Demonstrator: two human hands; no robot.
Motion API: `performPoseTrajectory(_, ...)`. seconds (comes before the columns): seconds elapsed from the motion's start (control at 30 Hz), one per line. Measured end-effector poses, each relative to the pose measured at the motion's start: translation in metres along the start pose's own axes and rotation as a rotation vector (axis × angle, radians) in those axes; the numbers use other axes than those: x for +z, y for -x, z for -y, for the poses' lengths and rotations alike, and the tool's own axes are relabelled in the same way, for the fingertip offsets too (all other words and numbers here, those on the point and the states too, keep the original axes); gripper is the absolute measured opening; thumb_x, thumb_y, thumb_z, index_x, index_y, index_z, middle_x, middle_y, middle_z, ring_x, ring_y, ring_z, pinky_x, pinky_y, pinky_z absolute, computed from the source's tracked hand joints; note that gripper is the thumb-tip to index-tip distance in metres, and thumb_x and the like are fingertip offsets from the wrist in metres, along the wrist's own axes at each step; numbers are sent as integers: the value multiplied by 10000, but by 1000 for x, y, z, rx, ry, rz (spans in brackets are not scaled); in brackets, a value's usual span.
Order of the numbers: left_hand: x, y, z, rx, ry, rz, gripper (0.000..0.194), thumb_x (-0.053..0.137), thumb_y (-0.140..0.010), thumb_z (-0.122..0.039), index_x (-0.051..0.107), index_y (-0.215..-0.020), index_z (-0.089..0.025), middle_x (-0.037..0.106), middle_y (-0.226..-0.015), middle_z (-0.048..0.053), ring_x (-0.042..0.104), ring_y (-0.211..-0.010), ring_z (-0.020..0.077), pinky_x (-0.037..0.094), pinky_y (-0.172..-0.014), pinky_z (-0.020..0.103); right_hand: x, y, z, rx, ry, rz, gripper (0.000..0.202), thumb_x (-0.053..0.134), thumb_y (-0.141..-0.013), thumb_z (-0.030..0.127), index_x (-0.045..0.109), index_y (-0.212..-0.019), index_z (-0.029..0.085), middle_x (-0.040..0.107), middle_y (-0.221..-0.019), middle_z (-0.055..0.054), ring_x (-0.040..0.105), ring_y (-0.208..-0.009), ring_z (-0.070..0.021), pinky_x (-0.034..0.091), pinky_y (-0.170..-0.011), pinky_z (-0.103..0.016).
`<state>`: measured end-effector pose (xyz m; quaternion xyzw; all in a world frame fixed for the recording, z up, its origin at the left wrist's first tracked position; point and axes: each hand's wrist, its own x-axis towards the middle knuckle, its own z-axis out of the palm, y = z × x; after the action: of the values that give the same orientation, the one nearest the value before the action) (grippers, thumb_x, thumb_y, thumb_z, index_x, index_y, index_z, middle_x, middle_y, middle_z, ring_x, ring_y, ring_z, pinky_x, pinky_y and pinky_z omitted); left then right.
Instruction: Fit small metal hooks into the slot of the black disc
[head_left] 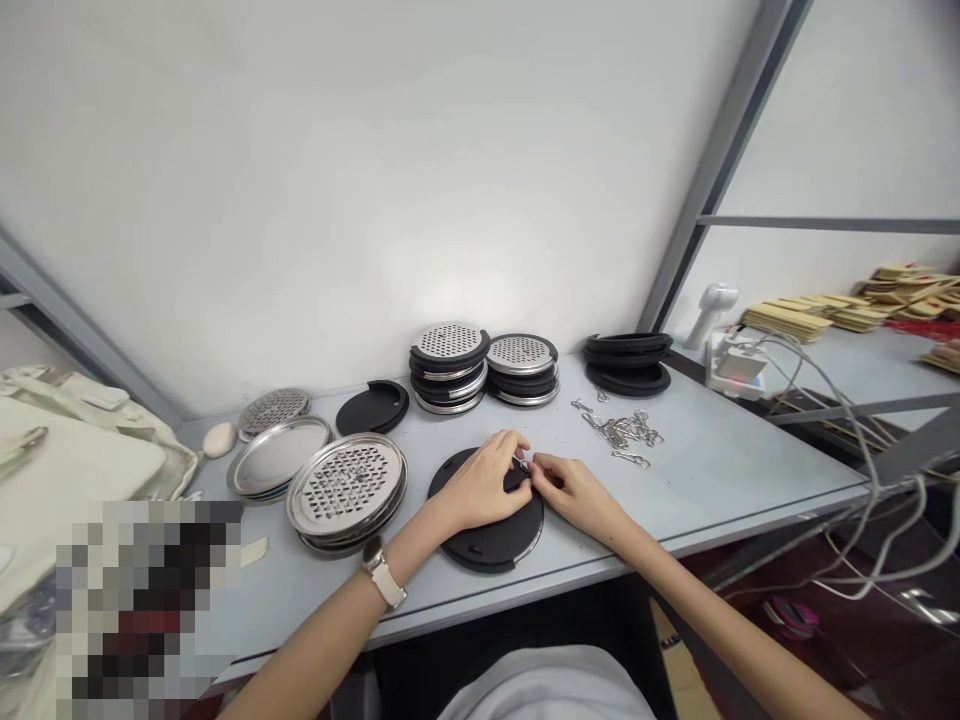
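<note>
A round black disc [491, 540] with a shiny metal edge at its lower right lies on the table in front of me. My left hand [484, 485], wearing a watch, rests over the disc with thumb and fingers pinched at its upper right edge. From the right, my right hand [576, 492] meets it there, fingertips closed together. Between both sets of fingertips shows a small metal clip [523, 464], mostly covered by the fingers. Similar wire clips [622, 430] lie in a loose pile beyond my right hand.
Metal grater discs [349, 490] and plain metal plates [281, 458] are stacked left. Against the wall stand stacks of black-rimmed grater discs [450, 365] and black rings [628, 378]. A black disc [371, 408] lies nearby. White cables [855, 440] hang over the table's right end.
</note>
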<state>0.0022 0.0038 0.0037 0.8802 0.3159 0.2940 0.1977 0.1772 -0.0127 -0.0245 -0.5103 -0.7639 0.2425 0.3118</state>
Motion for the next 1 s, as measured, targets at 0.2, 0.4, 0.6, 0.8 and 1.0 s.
performPoseTrajectory(0.2,-1,-1,-2,65,-39,8,328,552,-740,-112,431,-1031,-203,529,-1015,47,510,-989,214,443,-890,350,1,1,0,22,-18,-11,303,391,-891,337,370,-628,187,393,-554,52,348,-529,-92,260,-514,-226)
performPoseTrajectory(0.4,-1,-2,-2,83,-24,23,289,513,-765,-82,434,-1016,-201,539,-1010,50,504,-1004,212,438,-902,357,-1,1,2,16,-69,-13,268,403,-880,310,394,-644,183,400,-569,50,349,-543,-91,266,-518,-220)
performPoseTrajectory(0.6,-1,-2,-2,86,17,26,325,505,-774,-70,423,-1057,-207,530,-1035,51,516,-1025,208,439,-926,365,-2,2,3,6,-89,-18,271,402,-877,306,382,-635,186,389,-569,52,343,-540,-92,266,-518,-223)
performPoseTrajectory(0.8,-1,0,-1,81,50,34,447,494,-771,-58,378,-1168,-226,450,-1137,64,526,-1057,198,477,-905,349,-1,1,3,7,-74,-28,287,409,-860,298,341,-602,194,351,-544,60,315,-522,-89,244,-503,-224)
performPoseTrajectory(1.0,0,0,0,87,71,41,471,480,-792,-60,334,-1213,-214,436,-1155,76,542,-1043,186,475,-912,356,-1,2,1,23,-64,-9,311,401,-875,328,308,-608,199,322,-542,64,297,-520,-88,237,-498,-222)
